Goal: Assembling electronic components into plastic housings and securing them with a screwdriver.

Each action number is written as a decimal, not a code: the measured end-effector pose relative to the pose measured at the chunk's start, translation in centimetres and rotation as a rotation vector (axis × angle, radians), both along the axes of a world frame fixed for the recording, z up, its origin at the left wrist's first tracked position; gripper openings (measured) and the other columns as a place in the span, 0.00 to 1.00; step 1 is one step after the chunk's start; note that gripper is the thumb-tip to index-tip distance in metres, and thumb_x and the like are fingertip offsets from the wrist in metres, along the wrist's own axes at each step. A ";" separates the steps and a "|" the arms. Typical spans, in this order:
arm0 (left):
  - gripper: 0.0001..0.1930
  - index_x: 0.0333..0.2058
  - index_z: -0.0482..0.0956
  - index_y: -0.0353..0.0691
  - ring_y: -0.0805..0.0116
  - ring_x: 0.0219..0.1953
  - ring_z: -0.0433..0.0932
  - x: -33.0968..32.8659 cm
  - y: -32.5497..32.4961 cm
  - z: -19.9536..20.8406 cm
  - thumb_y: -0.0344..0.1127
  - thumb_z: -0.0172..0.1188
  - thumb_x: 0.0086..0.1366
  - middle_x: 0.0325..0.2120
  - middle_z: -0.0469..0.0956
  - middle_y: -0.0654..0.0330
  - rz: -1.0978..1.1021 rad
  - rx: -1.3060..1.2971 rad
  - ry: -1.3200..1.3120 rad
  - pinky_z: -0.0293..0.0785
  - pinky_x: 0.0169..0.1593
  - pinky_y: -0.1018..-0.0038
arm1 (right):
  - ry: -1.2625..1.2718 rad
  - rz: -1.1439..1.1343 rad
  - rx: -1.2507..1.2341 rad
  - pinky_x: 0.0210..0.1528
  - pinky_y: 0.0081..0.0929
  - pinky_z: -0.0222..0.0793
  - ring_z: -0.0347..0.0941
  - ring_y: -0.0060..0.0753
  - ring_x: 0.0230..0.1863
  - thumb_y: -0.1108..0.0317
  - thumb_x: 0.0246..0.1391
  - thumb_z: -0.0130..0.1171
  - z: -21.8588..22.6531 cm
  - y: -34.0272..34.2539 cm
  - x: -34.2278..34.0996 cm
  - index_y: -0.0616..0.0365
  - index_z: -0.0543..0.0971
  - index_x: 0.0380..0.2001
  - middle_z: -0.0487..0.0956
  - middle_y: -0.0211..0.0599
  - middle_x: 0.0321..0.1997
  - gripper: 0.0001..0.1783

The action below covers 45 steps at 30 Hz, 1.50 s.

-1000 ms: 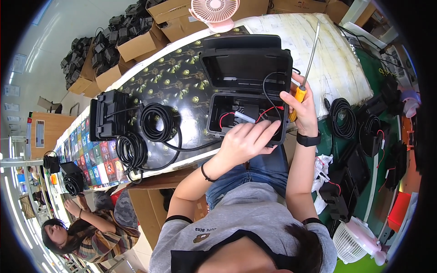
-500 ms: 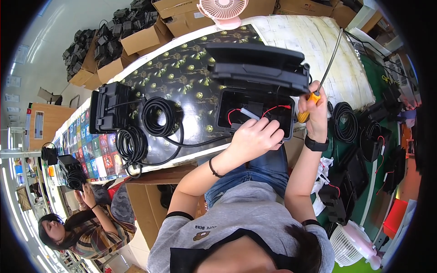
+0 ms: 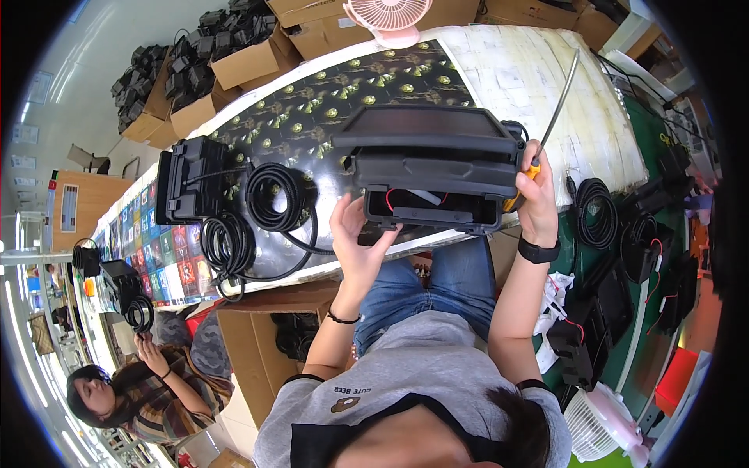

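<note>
A black plastic box (image 3: 445, 220) with its hinged lid (image 3: 437, 168) partly raised is tilted at the table's front edge. Inside it, a pale tube (image 3: 425, 196) and red wires show under the lid's shadow. My left hand (image 3: 360, 248) cups the box's near left corner, thumb on the front rim and fingers along the side. On the other side, my right hand (image 3: 538, 204) is closed round the yellow handle of a screwdriver (image 3: 560, 105), its long shaft pointing up and away. That hand also rests against the box's right end.
To the left lie coiled black cables (image 3: 275, 199) and another black box (image 3: 191, 181). A pink fan (image 3: 388, 17) stands at the far edge. More coils (image 3: 594, 214) and open boxes are on the green surface at right. A co-worker (image 3: 156, 390) sits at lower left.
My left hand has come out of the box and moved left to its corner. The box has tilted and shifted slightly left, and its lid sits lower over the opening.
</note>
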<state>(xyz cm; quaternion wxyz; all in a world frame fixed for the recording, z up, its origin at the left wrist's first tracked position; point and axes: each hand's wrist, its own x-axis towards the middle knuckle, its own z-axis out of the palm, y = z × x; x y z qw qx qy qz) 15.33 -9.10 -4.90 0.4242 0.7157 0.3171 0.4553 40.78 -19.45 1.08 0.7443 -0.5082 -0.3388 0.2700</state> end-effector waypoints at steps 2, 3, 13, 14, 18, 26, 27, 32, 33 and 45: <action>0.35 0.54 0.61 0.35 0.61 0.49 0.79 -0.1 0.0 -0.2 0.23 0.73 0.51 0.47 0.77 0.46 0.057 -0.027 -0.097 0.73 0.56 0.68 | -0.010 0.008 -0.036 0.34 0.14 0.55 0.58 0.16 0.32 0.57 0.47 0.64 0.3 0.5 -0.4 0.54 0.70 0.39 0.63 0.23 0.33 0.20; 0.35 0.54 0.61 0.35 0.61 0.49 0.79 -0.3 0.1 -0.3 0.23 0.73 0.51 0.47 0.77 0.46 0.064 -0.025 -0.097 0.73 0.56 0.68 | -0.009 0.015 -0.034 0.34 0.14 0.55 0.58 0.16 0.32 0.57 0.47 0.64 0.9 0.7 -0.7 0.54 0.70 0.39 0.63 0.23 0.33 0.20; 0.13 0.38 0.75 0.34 0.67 0.48 0.75 -1.5 2.1 2.3 0.18 0.65 0.54 0.48 0.72 0.54 0.041 0.099 0.016 0.71 0.53 0.74 | -0.027 0.019 -0.183 0.37 0.14 0.57 0.58 0.15 0.35 0.62 0.48 0.70 -0.2 2.2 -0.8 0.56 0.71 0.39 0.64 0.21 0.32 0.21; 0.13 0.40 0.76 0.34 0.65 0.52 0.72 -1.7 2.3 2.5 0.21 0.66 0.56 0.51 0.68 0.55 -0.006 0.069 -0.009 0.69 0.55 0.71 | -0.067 0.070 -0.214 0.37 0.14 0.58 0.58 0.16 0.34 0.63 0.48 0.70 -0.3 2.3 -1.0 0.56 0.71 0.39 0.65 0.21 0.33 0.21; 0.21 0.46 0.79 0.41 0.58 0.54 0.67 -1.3 2.5 4.1 0.28 0.72 0.52 0.53 0.62 0.54 -0.011 0.220 0.035 0.69 0.57 0.63 | -0.088 0.110 -0.243 0.36 0.15 0.58 0.57 0.16 0.34 0.64 0.46 0.71 -0.2 3.0 -1.5 0.56 0.70 0.36 0.64 0.20 0.32 0.20; 0.36 0.55 0.70 0.43 0.51 0.58 0.67 -1.1 3.9 5.5 0.32 0.77 0.47 0.57 0.60 0.51 -0.060 0.376 0.121 0.68 0.61 0.58 | -0.113 0.127 -0.256 0.37 0.15 0.57 0.56 0.17 0.33 0.64 0.46 0.71 -0.7 3.6 -0.3 0.56 0.69 0.34 0.62 0.20 0.32 0.20; 0.38 0.55 0.68 0.43 0.50 0.59 0.66 -1.1 4.3 5.6 0.32 0.78 0.45 0.58 0.60 0.50 -0.117 0.375 0.132 0.67 0.61 0.58 | -0.101 0.116 -0.293 0.38 0.15 0.58 0.57 0.16 0.34 0.64 0.48 0.71 -0.6 3.8 0.1 0.56 0.70 0.34 0.64 0.21 0.32 0.19; 0.46 0.57 0.65 0.44 0.47 0.64 0.62 -0.4 6.0 6.5 0.28 0.79 0.37 0.63 0.60 0.51 -0.210 0.401 0.229 0.66 0.64 0.60 | -0.574 -0.390 -0.302 0.42 0.16 0.64 0.68 0.15 0.38 0.64 0.55 0.66 0.4 4.9 0.1 0.59 0.77 0.35 0.76 0.26 0.36 0.12; 0.46 0.57 0.65 0.44 0.47 0.64 0.62 -0.2 6.2 6.6 0.28 0.79 0.37 0.63 0.60 0.51 -0.208 0.407 0.224 0.66 0.64 0.60 | -0.578 -0.392 -0.296 0.42 0.16 0.64 0.68 0.15 0.38 0.64 0.55 0.66 0.7 4.5 -0.4 0.59 0.77 0.35 0.76 0.26 0.36 0.12; 0.46 0.55 0.68 0.42 0.47 0.62 0.65 -0.2 5.2 6.3 0.28 0.80 0.32 0.61 0.64 0.50 -0.145 0.371 0.191 0.68 0.62 0.58 | -0.414 0.109 -0.309 0.40 0.21 0.66 0.69 0.21 0.32 0.76 0.47 0.69 1.4 1.9 -2.6 0.58 0.82 0.43 0.77 0.29 0.30 0.17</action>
